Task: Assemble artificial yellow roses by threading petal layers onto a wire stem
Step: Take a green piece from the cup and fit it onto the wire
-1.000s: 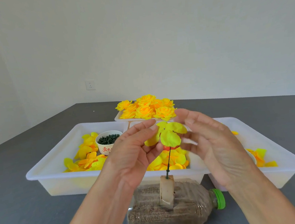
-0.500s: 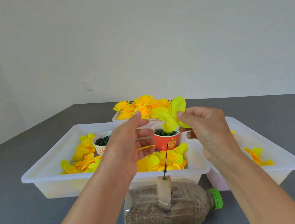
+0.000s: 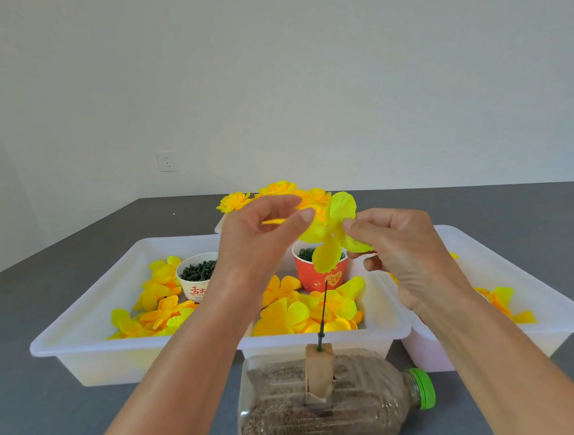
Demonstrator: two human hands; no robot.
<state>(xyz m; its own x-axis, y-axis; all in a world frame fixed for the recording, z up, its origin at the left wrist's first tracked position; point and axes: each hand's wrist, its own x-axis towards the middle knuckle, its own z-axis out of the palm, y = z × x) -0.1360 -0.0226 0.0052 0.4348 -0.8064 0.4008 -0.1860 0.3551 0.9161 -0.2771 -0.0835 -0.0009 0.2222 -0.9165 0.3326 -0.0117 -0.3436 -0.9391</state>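
Observation:
A yellow petal layer [image 3: 335,231] hangs in the air between my two hands, well above the wire stem. My right hand [image 3: 406,252] pinches its right side with thumb and forefinger. My left hand [image 3: 258,240] has thumb and forefinger at its left edge, and a thin yellow strip shows between those fingers. The dark wire stem [image 3: 323,314] stands bare and upright in a small wooden block [image 3: 319,369] fixed on a clear sand-filled bottle [image 3: 332,416] lying on its side.
Behind the bottle a white tray [image 3: 93,349] holds loose yellow petals [image 3: 286,315], a white cup [image 3: 197,276] and a red cup [image 3: 321,276] of dark green parts. A second white tray [image 3: 561,319] sits at right. Finished yellow roses [image 3: 276,192] lie at the back.
Both hands have risen with the petal layer, lifting it off the wire stem's tip. The stem now stands bare, and the layer has been turned more upright.

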